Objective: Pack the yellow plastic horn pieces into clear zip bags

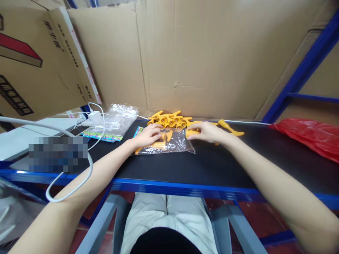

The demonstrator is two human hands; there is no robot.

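A clear plastic bag point(177, 145) lies flat on the black tabletop with several yellow plastic pieces point(159, 145) inside. My left hand point(150, 135) rests over its left part, fingers bent onto the film and holding it. At the bag's right end, my right hand point(206, 132) is closed around another yellow plastic piece point(192, 133); whether its tip is inside the bag I cannot tell. Just behind the bag is a pile of yellow plastic pieces point(172, 122), each with a hollow cup end and a crosswise tip.
More yellow pieces point(230, 128) lie right of my right hand. An empty clear bag point(119, 120) with a colourful strip is at the left, near a white charger point(95, 117) and cable. A red plastic bag point(309, 135) lies far right. Cardboard point(201, 63) walls the back.
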